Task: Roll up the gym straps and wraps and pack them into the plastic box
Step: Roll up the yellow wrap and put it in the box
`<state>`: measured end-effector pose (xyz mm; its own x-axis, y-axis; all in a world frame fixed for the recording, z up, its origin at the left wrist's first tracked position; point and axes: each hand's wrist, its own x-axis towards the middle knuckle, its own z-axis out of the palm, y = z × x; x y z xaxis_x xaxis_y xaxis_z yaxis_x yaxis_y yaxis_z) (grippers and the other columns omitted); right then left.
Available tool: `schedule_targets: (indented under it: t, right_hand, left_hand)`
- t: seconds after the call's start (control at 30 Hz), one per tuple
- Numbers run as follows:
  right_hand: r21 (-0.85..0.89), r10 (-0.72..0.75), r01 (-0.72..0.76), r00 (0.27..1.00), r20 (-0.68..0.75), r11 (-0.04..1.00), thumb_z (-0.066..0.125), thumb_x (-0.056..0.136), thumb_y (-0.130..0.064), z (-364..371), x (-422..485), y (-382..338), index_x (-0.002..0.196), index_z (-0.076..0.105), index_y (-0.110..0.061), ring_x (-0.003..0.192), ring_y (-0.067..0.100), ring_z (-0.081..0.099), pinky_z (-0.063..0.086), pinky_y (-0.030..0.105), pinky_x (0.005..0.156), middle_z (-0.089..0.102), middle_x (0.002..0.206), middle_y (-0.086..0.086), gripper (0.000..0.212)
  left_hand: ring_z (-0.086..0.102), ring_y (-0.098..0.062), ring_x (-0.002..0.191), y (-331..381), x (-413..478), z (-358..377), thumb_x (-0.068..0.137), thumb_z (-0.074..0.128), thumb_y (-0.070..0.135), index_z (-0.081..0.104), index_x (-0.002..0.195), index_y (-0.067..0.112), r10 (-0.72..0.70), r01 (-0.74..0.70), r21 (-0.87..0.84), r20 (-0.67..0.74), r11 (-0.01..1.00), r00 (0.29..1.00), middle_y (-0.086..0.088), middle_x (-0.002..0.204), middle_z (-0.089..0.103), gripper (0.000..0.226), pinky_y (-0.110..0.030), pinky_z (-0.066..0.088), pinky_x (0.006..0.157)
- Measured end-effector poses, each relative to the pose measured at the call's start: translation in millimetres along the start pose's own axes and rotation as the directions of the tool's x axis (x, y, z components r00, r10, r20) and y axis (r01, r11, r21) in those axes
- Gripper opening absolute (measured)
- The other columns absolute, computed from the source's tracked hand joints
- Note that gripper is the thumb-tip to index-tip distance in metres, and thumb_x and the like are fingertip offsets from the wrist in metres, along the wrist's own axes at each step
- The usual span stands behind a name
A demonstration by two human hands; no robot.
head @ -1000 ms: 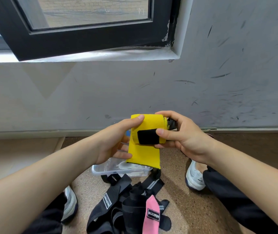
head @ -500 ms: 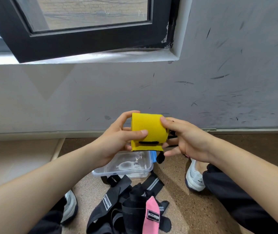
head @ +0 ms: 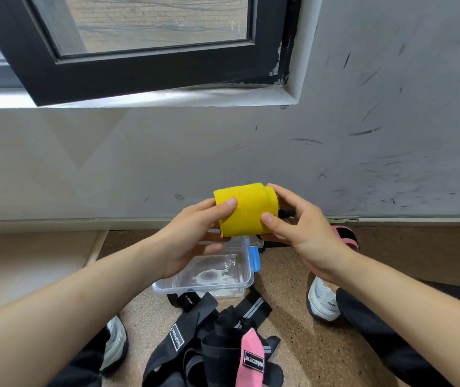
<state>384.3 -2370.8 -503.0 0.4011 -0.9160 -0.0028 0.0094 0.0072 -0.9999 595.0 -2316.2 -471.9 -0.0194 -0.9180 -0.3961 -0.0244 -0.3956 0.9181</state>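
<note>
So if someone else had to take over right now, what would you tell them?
Left hand and right hand: both hold the yellow wrap, rolled up, above the box.
The box sits open on the floor and looks empty.
Black straps and a pink strap lie loose in a pile in front of the box.
Done: yellow wrap rolled.
Left: drop it in the box, then roll and pack the pile.

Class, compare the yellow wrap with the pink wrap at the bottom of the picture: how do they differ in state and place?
The yellow wrap is rolled into a tight cylinder; the pink wrap lies unrolled. The yellow wrap is held up between the left hand and right hand, above the plastic box; the pink wrap lies on the floor among black straps. Neither is in the box yet.
</note>
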Motion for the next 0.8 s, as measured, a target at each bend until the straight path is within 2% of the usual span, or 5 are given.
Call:
schedule_targets:
  t: [0.2, 0.33, 0.53, 0.67, 0.8]
  right_hand:
    - [-0.048, 0.028, -0.023, 0.993, 0.112, 0.999, 0.071, 0.084, -0.035, 3, -2, 8, 0.147, 0.036, -0.053, 0.120, 0.017, 0.064, 0.054, 0.046, 0.103, 0.066, 0.127, -0.013, 0.074]
    - [-0.162, 0.014, 0.023, 0.974, 0.224, 0.987, 0.061, 0.096, -0.026, 11, -8, 3, 0.153, 0.021, -0.050, 0.130, -0.005, 0.053, 0.046, 0.037, 0.112, 0.054, 0.131, -0.044, 0.074]
    - [-0.199, -0.099, 0.127, 0.985, 0.142, 0.972, 0.067, 0.090, -0.029, 8, -7, -5, 0.154, 0.035, -0.039, 0.130, 0.002, 0.056, 0.052, 0.043, 0.107, 0.057, 0.139, -0.028, 0.072]
    - [-0.148, -0.125, 0.134, 0.990, 0.069, 0.980, 0.077, 0.079, -0.032, 5, -5, -3, 0.141, 0.050, -0.042, 0.112, 0.018, 0.069, 0.062, 0.040, 0.085, 0.066, 0.124, -0.006, 0.069]
    - [-0.137, -0.154, 0.155, 0.988, 0.017, 0.978, 0.073, 0.084, -0.034, 12, -7, 2, 0.153, 0.034, -0.048, 0.127, 0.008, 0.059, 0.061, 0.036, 0.088, 0.054, 0.142, -0.014, 0.080]
  left_hand:
    - [0.073, -0.018, 0.110, -4, 0, 0, 0.092, 0.068, 0.035, 0.065, 0.130, 0.021, 0.067, -0.062, -0.131, 0.036, 0.989, 0.997, -0.002, 0.123, 0.073, 0.041, -0.033, 0.060, 0.090]
    - [0.072, -0.015, 0.110, -8, 0, 1, 0.082, 0.070, 0.042, 0.064, 0.127, 0.018, 0.136, -0.136, -0.039, 0.014, 0.990, 0.991, -0.003, 0.118, 0.073, 0.052, -0.034, 0.059, 0.093]
    - [0.071, -0.014, 0.106, -9, -5, 1, 0.085, 0.070, 0.040, 0.055, 0.137, 0.020, 0.197, -0.198, 0.037, 0.033, 0.979, 0.980, -0.002, 0.119, 0.068, 0.057, -0.034, 0.060, 0.093]
    - [0.073, -0.018, 0.104, -7, -8, 3, 0.082, 0.077, 0.036, 0.034, 0.153, 0.038, 0.270, -0.277, -0.021, -0.171, 0.961, 0.948, -0.002, 0.119, 0.067, 0.083, -0.040, 0.060, 0.095]
    - [0.071, -0.009, 0.109, -8, -11, 10, 0.092, 0.072, 0.022, 0.037, 0.154, 0.041, 0.420, -0.420, 0.044, -0.179, 0.907, 0.889, 0.006, 0.134, 0.062, 0.073, -0.027, 0.059, 0.090]
